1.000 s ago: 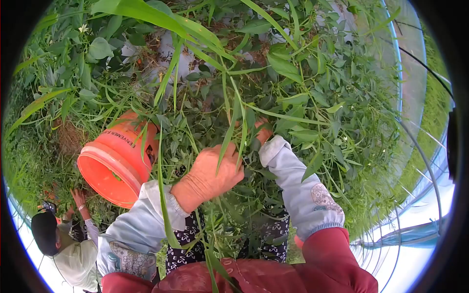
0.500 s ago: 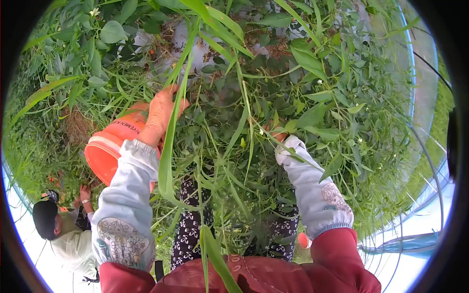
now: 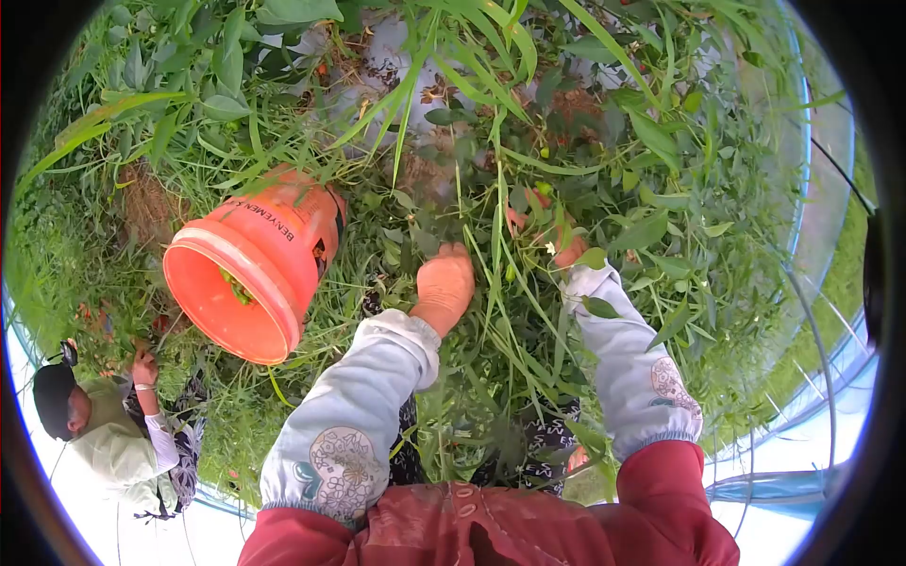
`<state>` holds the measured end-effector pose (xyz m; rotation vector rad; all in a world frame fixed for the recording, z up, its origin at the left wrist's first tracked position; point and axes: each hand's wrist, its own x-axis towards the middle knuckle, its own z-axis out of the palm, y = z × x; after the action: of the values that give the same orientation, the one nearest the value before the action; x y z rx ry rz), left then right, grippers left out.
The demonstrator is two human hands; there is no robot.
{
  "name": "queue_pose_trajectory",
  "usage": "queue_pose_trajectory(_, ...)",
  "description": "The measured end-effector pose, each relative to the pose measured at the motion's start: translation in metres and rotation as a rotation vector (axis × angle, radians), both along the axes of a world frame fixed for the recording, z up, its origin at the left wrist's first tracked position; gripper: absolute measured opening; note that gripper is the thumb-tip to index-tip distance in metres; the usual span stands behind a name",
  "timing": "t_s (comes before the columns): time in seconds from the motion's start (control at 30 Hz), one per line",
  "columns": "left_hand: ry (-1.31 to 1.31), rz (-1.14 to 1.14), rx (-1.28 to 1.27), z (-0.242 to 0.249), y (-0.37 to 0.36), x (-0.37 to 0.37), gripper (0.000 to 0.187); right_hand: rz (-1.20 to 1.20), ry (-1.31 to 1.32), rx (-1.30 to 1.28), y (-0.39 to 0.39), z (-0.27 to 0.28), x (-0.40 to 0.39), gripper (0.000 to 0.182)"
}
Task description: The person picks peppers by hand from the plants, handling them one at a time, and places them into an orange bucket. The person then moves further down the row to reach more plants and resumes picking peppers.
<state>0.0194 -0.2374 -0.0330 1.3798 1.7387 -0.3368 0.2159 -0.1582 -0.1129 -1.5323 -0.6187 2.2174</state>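
Note:
My left hand (image 3: 445, 286) is closed among the leaves in the middle of the view, its fingertips turned away and hidden. To its right, my right hand (image 3: 566, 247) reaches into a leafy pepper plant (image 3: 646, 231). Leaves and stems cover most of its fingers, so its grip does not show. A white flower (image 3: 551, 248) and a small green pepper (image 3: 511, 274) hang close to it. Left of my hands, an orange bucket (image 3: 274, 241) leans in the plants with its mouth toward me. Some green peppers (image 3: 236, 288) lie inside it.
Long grass blades (image 3: 497, 189) cross in front of my hands. Pale ground sheeting (image 3: 382, 71) shows between the plants at the top. At lower left a person (image 3: 113, 434) in a dark cap works among plants. Blue-edged netting (image 3: 826, 141) and wires border the right side.
My left hand has left the bucket and moved right and down, in among the leaves. The bucket now rests by itself. My right hand has shifted slightly right. Grass blades have swung aside.

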Motion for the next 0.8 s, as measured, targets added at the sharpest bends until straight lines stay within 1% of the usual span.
queue_pose_trajectory(0.03, -0.003, 0.012, -0.001, 0.002, 0.001, 0.003, 0.015, -0.203, 0.073, -0.324, 0.008, 0.008, 0.005, 0.046)
queue_pose_trajectory(0.07, -0.013, -0.019, 0.012, 0.002, 0.000, 0.008, 0.015, -0.465, 0.093, -0.635, 0.020, 0.021, 0.005, 0.045)
queue_pose_trajectory(0.1, -0.022, -0.049, 0.028, 0.002, 0.000, 0.013, 0.015, -0.457, 0.084, -0.630, 0.018, 0.026, 0.010, 0.045)
queue_pose_trajectory(0.13, -0.015, -0.066, 0.063, 0.002, 0.000, 0.019, 0.016, -0.441, 0.335, -0.502, 0.017, 0.029, 0.016, 0.045)
queue_pose_trajectory(0.2, -0.061, -0.038, 0.078, 0.010, 0.005, 0.026, 0.014, -0.410, 0.573, -0.379, 0.020, 0.051, 0.015, 0.045)
queue_pose_trajectory(0.23, -0.106, -0.023, 0.096, 0.012, 0.007, 0.029, 0.013, 0.312, 0.171, 0.020, 0.043, 0.087, 0.000, 0.044)
queue_pose_trajectory(0.27, -0.088, -0.154, 0.119, 0.006, -0.001, 0.036, 0.013, 1.010, -0.266, 0.431, 0.071, 0.127, -0.021, 0.045)
queue_pose_trajectory(0.3, -0.097, -0.148, 0.131, 0.006, 0.003, 0.036, 0.013, 1.680, -0.746, 0.848, 0.093, 0.159, -0.038, 0.045)
queue_pose_trajectory(0.33, -0.133, -0.116, 0.103, 0.006, 0.006, 0.035, 0.014, 1.599, -0.820, 0.840, 0.105, 0.180, -0.052, 0.045)
queue_pose_trajectory(0.37, -0.174, -0.085, 0.074, 0.006, 0.009, 0.036, 0.016, 1.611, -0.841, 0.835, 0.119, 0.193, -0.067, 0.045)
queue_pose_trajectory(0.4, -0.212, -0.035, 0.000, 0.000, 0.007, 0.039, 0.014, 1.468, -0.869, 0.814, 0.134, 0.200, -0.083, 0.043)
queue_pose_trajectory(0.43, -0.230, -0.032, 0.012, 0.002, 0.009, 0.039, 0.014, 1.322, -0.894, 0.795, 0.146, 0.198, -0.094, 0.041)
queue_pose_trajectory(0.5, -0.166, -0.168, 0.043, 0.010, 0.008, 0.034, 0.014, 0.953, -0.801, 0.946, 0.159, 0.162, -0.099, 0.037)
queue_pose_trajectory(0.57, -0.126, -0.112, 0.085, -0.002, -0.001, 0.033, 0.015, 1.254, -1.015, 1.087, 0.156, 0.108, -0.081, 0.046)
queue_pose_trajectory(0.6, -0.101, -0.134, 0.132, 0.000, -0.002, 0.028, 0.016, 1.405, -1.139, 0.728, 0.148, 0.103, -0.074, 0.056)
queue_pose_trajectory(0.63, -0.114, -0.144, 0.140, -0.002, -0.004, 0.023, 0.016, 1.428, -1.227, 0.425, 0.141, 0.101, -0.066, 0.062)
queue_pose_trajectory(0.7, -0.077, -0.135, 0.039, -0.011, -0.010, 0.017, 0.018, 1.441, -0.884, 0.133, 0.115, 0.079, -0.020, 0.061)
queue_pose_trajectory(0.73, -0.091, -0.141, 0.042, -0.015, -0.013, 0.014, 0.018, 1.426, -0.844, 0.174, 0.069, 0.024, 0.017, 0.058)
queue_pose_trajectory(0.8, -0.077, -0.133, -0.072, -0.021, -0.017, 0.008, 0.018, 1.405, -0.811, 0.209, 0.009, -0.025, 0.054, 0.055)
